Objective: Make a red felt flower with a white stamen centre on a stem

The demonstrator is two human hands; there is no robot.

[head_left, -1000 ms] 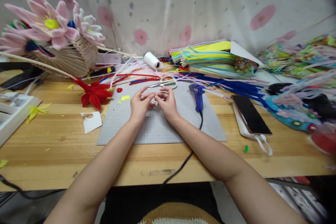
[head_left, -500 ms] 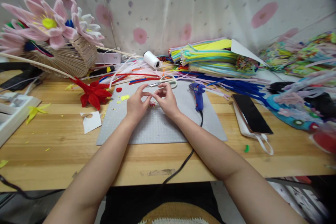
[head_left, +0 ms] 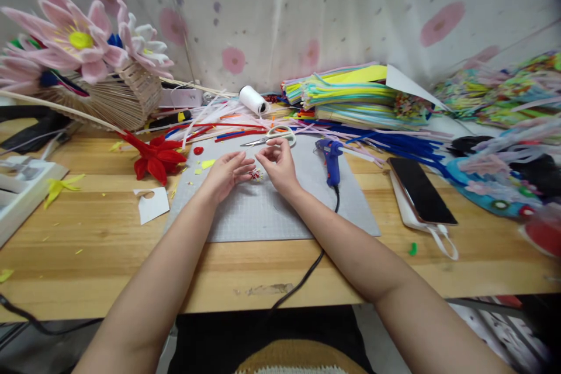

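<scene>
Over the grey cutting mat [head_left: 263, 216], my left hand [head_left: 225, 175] is open, its fingers apart and nothing visible in them. My right hand [head_left: 279, 168] is closed in a pinch of thumb and forefinger; whatever sits between the tips is too small to make out. Between the two hands, a small red and white tuft of thin strands [head_left: 255, 175] shows low, close to the mat, partly behind the left fingers. Scissors [head_left: 258, 141] with pale handles lie just beyond the right hand, partly hidden by it.
A blue glue gun [head_left: 331, 163] lies on the mat's right, its black cord running to the front edge. A phone [head_left: 421, 190] is farther right. On the left are a red fuzzy flower [head_left: 160, 158] and a white card [head_left: 153, 204]. Pipe-cleaner bundles [head_left: 350, 96] line the back.
My left hand has come away from the right fingertips, moved slightly left and opened. My right hand has stayed in nearly the same place, still pinched.
</scene>
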